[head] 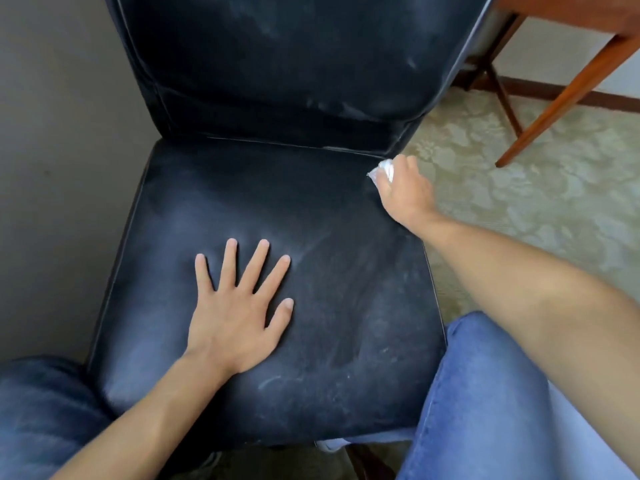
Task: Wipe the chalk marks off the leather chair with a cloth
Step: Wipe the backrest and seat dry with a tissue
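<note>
Leather chair [311, 209] dead ahead, seat broadside to person. Right hand [403, 192] at far right back corner of seat, fingers clenched round white cloth [382, 171], cloth touching leather by seam. Left hand [239, 306] flat, fingers spread, pressing seat left of centre, bracing. Chalk marks [311, 251] hazy across seat middle, front, plus backrest. Smears lie left of and nearer than cloth; right hand closest, likely sweep inward toward left hand.

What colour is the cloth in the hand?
White; the cloth shows in the head view, bunched in the right hand.
</note>
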Tool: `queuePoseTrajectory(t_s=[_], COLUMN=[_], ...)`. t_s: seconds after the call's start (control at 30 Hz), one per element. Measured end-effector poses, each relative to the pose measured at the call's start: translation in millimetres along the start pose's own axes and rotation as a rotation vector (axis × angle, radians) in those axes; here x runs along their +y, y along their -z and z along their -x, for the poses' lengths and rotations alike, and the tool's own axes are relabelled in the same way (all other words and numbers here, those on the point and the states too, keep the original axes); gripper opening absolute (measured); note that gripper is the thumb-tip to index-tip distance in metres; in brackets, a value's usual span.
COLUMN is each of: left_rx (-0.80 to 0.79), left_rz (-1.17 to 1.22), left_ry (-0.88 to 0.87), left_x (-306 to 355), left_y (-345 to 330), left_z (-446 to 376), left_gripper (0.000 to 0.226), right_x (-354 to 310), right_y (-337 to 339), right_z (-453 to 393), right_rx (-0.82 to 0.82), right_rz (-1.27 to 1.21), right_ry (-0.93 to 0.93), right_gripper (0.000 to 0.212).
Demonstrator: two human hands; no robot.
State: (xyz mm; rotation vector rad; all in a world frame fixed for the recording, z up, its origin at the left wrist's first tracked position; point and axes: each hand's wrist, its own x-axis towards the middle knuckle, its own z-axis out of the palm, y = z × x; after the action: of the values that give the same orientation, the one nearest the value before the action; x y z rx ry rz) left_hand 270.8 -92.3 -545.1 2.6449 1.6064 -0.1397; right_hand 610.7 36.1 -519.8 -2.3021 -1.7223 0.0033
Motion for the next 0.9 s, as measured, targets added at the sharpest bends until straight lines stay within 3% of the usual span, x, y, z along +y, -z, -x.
queuePoseTrajectory(t_s=[0.13, 0.27, 0.33, 0.43, 0.73, 0.9], left_rx=[-0.016, -0.013, -0.005, 0.003, 0.042, 0.044], left_rz=[0.004, 0.005, 0.005, 0.014, 0.063, 0.088], left_ry=[0.019, 0.025, 0.028, 0.049, 0.056, 0.095], left_x=[3.3, 4.5, 5.0, 10.1, 15.6, 18.1], left_y=[1.9, 2.5, 1.8, 3.3, 2.2, 2.3], left_z=[-0.2, 0.0, 0.3, -1.1, -6.1, -12.1], left_gripper=[0.07, 0.071, 0.071, 0.072, 0.075, 0.073], right_x=[-12.4, -14.5, -7.2, 2.4, 4.8, -19.0], right_y=[7.1, 43.0, 35.8, 17.8, -13.7, -16.7], right_z=[79.2, 215.5, 230.1, 183.7, -36.2, -29.1], right_rx=[-0.007, -0.211, -0.104, 0.063, -0.033, 0.016], right_rz=[-0.049, -0.046, -0.162, -0.132, -0.117, -0.105], right_ry=[0.06, 0.404, 0.491, 0.411, -0.053, -0.132], right_gripper=[0.036, 0.022, 0.023, 0.028, 0.047, 0.038])
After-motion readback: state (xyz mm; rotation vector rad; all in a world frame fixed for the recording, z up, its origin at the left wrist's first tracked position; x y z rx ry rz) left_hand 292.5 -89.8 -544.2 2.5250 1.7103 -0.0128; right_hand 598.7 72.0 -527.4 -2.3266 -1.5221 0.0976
